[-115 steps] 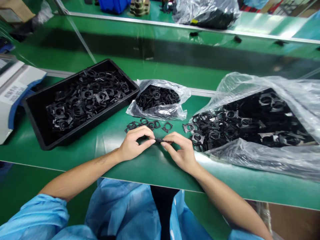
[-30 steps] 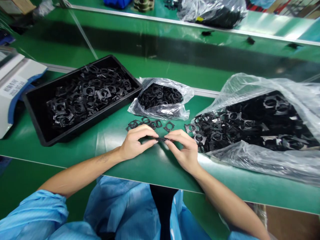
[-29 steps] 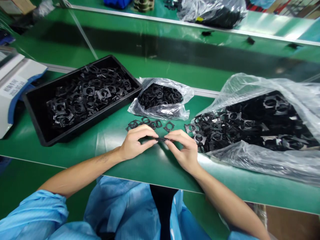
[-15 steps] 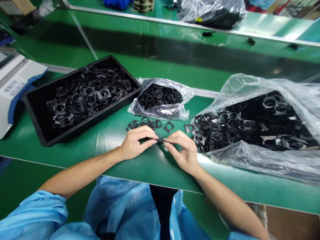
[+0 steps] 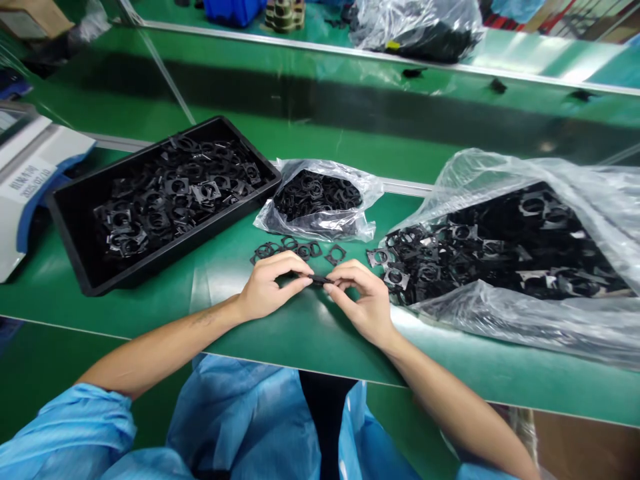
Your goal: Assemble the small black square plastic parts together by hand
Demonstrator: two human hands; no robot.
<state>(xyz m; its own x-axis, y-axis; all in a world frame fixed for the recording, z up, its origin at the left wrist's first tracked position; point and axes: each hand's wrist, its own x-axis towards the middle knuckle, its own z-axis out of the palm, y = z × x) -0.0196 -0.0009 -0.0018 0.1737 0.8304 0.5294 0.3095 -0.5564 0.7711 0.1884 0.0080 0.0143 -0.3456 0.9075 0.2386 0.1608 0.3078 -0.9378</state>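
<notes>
Both hands meet over the green table (image 5: 310, 333) near its front edge. My left hand (image 5: 270, 287) and my right hand (image 5: 363, 300) are closed in pinches on one small black plastic part (image 5: 318, 279) held between their fingertips. Just beyond the hands lie several loose black ring parts (image 5: 295, 249). A small clear bag of black rings (image 5: 320, 200) sits behind them. A large open clear bag of square black frames (image 5: 500, 247) lies to the right, next to my right hand. A black tray (image 5: 65, 217) with several black frames stands at the left.
A white and blue machine (image 5: 25, 180) stands at the far left. Behind the table runs a green conveyor (image 5: 350, 113) with a few black bits on it. Farther back are a bag of dark parts (image 5: 415, 27) and a blue bin (image 5: 233, 10).
My hands stay together on the small part, and the right hand's fingers have shifted slightly. The view has drifted a little.
</notes>
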